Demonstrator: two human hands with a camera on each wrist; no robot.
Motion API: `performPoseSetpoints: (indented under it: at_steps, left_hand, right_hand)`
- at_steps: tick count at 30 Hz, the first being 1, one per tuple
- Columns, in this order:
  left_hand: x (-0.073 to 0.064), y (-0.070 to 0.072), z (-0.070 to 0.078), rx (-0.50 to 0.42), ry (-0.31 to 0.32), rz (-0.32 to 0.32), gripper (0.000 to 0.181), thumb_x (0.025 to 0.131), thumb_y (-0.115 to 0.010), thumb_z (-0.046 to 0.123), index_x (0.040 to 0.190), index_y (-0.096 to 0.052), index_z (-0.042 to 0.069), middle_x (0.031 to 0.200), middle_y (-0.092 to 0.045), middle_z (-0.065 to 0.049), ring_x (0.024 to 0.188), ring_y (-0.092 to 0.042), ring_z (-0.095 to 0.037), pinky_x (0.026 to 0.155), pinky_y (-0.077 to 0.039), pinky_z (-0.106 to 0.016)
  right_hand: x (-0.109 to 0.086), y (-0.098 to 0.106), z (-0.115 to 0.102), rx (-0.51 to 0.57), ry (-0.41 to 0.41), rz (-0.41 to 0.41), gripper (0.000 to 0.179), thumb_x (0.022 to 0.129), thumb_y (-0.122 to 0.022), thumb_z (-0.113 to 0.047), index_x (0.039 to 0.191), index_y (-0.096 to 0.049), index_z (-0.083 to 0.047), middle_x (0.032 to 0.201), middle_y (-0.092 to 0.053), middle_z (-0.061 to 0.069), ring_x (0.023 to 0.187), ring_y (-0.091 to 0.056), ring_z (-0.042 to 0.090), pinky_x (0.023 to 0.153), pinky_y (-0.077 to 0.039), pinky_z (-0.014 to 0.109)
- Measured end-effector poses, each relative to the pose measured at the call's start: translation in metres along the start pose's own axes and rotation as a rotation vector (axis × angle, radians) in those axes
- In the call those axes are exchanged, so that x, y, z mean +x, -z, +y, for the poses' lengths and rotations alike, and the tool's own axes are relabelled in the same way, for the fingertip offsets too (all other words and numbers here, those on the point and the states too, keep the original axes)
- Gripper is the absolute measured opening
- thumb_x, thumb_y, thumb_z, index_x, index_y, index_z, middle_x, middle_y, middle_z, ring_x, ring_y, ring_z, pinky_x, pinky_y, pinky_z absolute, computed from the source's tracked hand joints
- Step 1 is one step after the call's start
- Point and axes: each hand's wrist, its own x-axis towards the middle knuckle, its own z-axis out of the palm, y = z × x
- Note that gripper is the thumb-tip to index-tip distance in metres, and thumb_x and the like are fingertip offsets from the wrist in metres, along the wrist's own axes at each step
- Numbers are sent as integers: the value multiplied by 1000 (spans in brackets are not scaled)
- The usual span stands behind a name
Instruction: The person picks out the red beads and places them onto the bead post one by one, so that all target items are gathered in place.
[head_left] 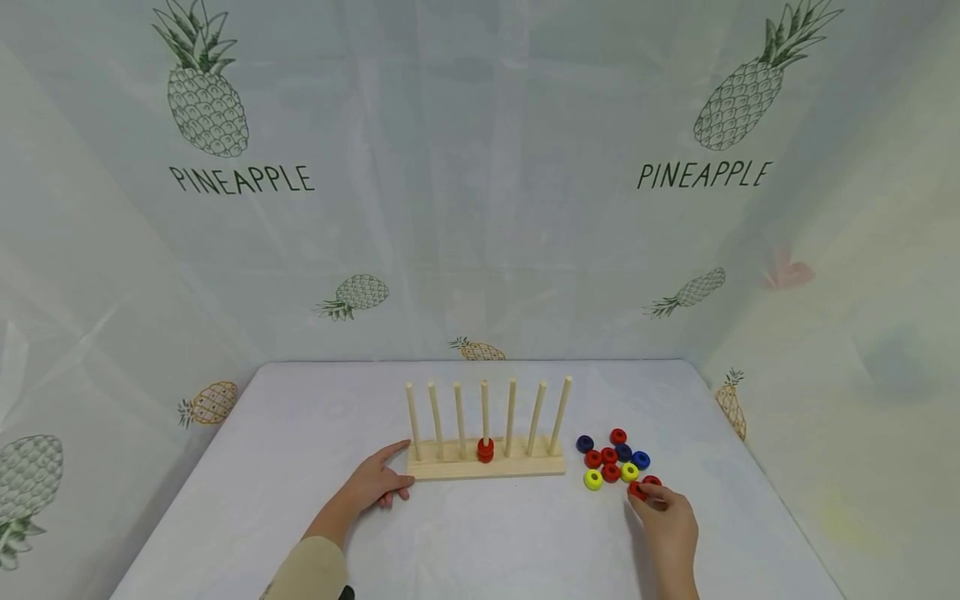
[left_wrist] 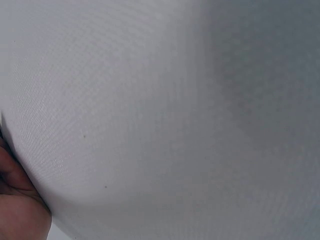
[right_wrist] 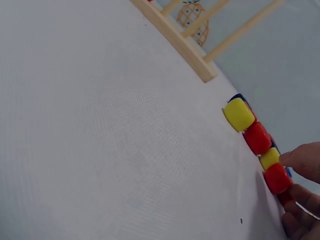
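Observation:
A wooden peg stand (head_left: 517, 469) with a row of several upright pegs stands mid-table in the head view. Red beads (head_left: 486, 451) are stacked on its middle peg. My left hand (head_left: 372, 482) grips the stand's left end, index finger at the back and thumb at the front edge. To the right, my right hand (head_left: 670, 527) pinches a red bead (head_left: 637, 490) at the near side of the loose beads. Another red bead (head_left: 652, 481) lies just behind those fingers. The right wrist view shows fingertips (right_wrist: 300, 159) around the red bead (right_wrist: 277, 178), close over the table.
Loose beads lie right of the stand: yellow beads (head_left: 593, 479), dark blue beads (head_left: 585, 444), a blue bead (head_left: 641, 460) and several red beads (head_left: 618, 436). A white cloth covers the table (head_left: 480, 542). Behind it hangs a pineapple-printed curtain (head_left: 480, 208).

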Motion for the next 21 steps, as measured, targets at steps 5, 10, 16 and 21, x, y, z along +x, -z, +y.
performPoseSetpoints:
  at_steps: [5,10,16,21]
  left_hand:
    - [1,0,-1,5,-4,2,78,86,-75,15,151,-33,5,65,-67,-8,41,-45,-8,43,-40,-23]
    - [0,0,0,10,-7,0,78,86,-75,15,151,-33,5,65,-67,-8,41,-45,-8,43,-40,-24]
    - [-2,0,3,4,-7,-8,77,87,-74,15,151,-32,5,65,-67,-8,42,-45,-8,44,-41,-24]
    - [-3,0,5,8,-9,-11,77,88,-74,14,151,-32,4,66,-68,-8,42,-45,-7,44,-40,-24]
  right_hand:
    - [2,-4,3,-9,-26,10,29,83,-74,-6,107,-67,8,104,-55,24,96,-50,38,77,-44,48]
    - [3,-6,3,-7,-45,10,29,85,-74,-5,109,-67,8,106,-53,24,99,-49,39,79,-45,49]
    - [3,-9,5,-3,-57,29,26,86,-73,-5,109,-67,7,108,-54,23,98,-48,39,80,-44,49]
    - [3,-11,7,-5,-35,46,25,85,-74,-6,106,-67,6,108,-55,23,97,-49,38,79,-44,48]
